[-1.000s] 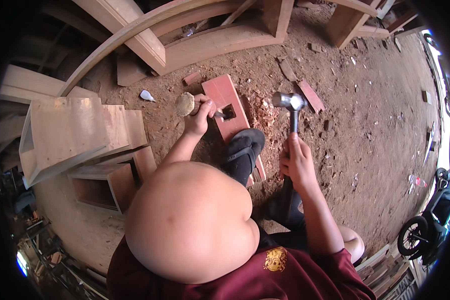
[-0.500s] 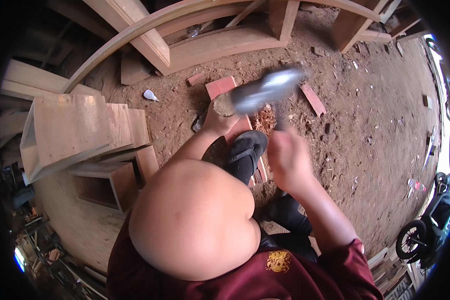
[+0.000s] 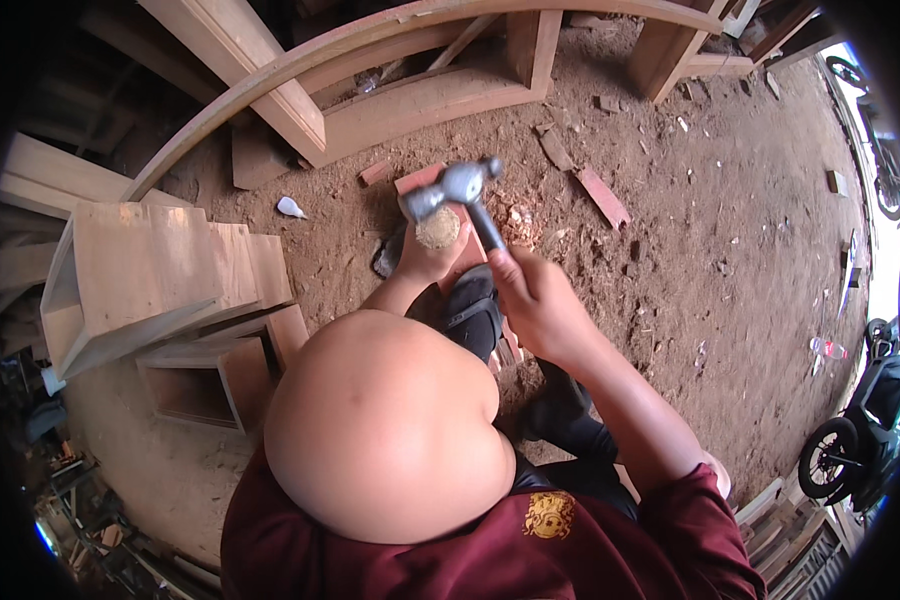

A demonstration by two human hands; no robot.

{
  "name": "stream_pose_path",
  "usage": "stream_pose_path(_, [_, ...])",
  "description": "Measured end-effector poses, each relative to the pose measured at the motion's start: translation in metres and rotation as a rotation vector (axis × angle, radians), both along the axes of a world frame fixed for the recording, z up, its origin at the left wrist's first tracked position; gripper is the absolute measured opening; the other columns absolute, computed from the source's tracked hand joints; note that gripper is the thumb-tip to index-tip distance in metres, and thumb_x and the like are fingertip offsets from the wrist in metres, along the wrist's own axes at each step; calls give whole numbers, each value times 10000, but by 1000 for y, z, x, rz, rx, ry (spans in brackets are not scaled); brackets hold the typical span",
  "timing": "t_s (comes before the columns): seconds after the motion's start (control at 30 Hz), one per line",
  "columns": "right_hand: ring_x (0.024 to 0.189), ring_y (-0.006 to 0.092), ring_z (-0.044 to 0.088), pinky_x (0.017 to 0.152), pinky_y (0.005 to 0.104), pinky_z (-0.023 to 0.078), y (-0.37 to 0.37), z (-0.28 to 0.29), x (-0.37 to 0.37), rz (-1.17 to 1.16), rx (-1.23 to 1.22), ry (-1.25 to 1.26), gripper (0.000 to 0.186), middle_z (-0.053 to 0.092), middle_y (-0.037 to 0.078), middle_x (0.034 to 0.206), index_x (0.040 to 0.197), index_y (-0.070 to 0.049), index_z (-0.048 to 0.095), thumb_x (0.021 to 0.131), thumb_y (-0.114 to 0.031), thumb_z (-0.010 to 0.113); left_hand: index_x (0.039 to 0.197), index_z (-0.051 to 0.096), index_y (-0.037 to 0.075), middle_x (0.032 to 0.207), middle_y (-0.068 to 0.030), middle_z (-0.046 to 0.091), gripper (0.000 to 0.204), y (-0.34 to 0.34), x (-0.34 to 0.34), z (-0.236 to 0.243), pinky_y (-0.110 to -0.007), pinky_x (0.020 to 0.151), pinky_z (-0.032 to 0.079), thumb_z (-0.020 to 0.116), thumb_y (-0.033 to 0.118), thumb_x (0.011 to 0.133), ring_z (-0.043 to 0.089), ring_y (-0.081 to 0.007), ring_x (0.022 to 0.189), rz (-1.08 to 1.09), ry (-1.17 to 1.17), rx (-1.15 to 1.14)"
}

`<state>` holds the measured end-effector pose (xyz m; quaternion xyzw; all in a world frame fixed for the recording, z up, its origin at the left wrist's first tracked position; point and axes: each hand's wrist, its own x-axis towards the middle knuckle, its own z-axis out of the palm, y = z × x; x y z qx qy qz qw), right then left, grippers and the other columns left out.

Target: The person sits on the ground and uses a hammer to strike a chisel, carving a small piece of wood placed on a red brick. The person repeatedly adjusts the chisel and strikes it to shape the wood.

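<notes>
My right hand (image 3: 542,300) is closed round the dark handle of a ball-peen hammer (image 3: 461,183). The hammer's metal head is over the rim of a round wooden handle end; whether they touch I cannot tell. That end belongs to a chisel (image 3: 437,231), held upright in my left hand (image 3: 428,262) with its blade hidden below. Beneath the hands lies a reddish wooden plank (image 3: 417,181), partly covered by my sandalled foot (image 3: 473,315). Wood shavings (image 3: 517,226) are heaped just right of the plank.
A curved wooden frame (image 3: 420,105) spans the far side. Plywood boxes (image 3: 140,265) stand at the left. Reddish offcuts (image 3: 603,198) and a small white bottle (image 3: 290,207) lie on the dirt floor (image 3: 730,250). A motorbike (image 3: 855,430) is at the far right.
The hammer has come down and left, from a blurred swing to over the chisel's handle end. My right hand moved left with it. My left hand keeps its grip.
</notes>
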<state>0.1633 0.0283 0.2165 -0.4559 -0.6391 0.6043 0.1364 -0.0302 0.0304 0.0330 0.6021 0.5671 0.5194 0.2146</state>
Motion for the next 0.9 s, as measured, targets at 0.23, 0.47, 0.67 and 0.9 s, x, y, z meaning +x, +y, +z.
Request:
stream_pose_path(0.23, [516, 107, 412, 473, 287, 363, -14, -38, -7, 31, 208, -53, 440, 480, 11, 595, 812, -10, 493, 1021, -382, 386, 760, 612, 18, 671, -116, 618, 168, -16, -17, -13, -383, 598, 463, 594, 144, 870, 612, -252, 632, 6, -57, -87])
stream_pose_path(0.47, [599, 331, 590, 597, 405, 461, -15, 23, -1, -106, 143, 197, 390, 551, 201, 625, 948, 22, 552, 999, -345, 433, 765, 577, 26, 673, -116, 571, 157, -7, 0, 18, -401, 621, 430, 585, 138, 875, 564, -273, 655, -74, 68, -75])
stream_pose_path(0.67, [617, 358, 590, 614, 438, 459, -3, 3, -13, 25, 184, -22, 422, 575, 199, 656, 871, 23, 546, 1005, -359, 428, 922, 560, 31, 838, -68, 585, 102, 5, -20, 21, -376, 654, 463, 605, 112, 879, 570, -204, 745, -297, -21, -83])
stream_pose_path(0.9, [544, 111, 446, 500, 303, 384, -8, -40, -7, 163, 249, -271, 436, 459, 4, 588, 807, -31, 488, 1018, -400, 395, 939, 575, 31, 848, -78, 609, 148, -9, -9, 12, -351, 700, 475, 603, 169, 894, 587, -199, 765, -177, 43, -105])
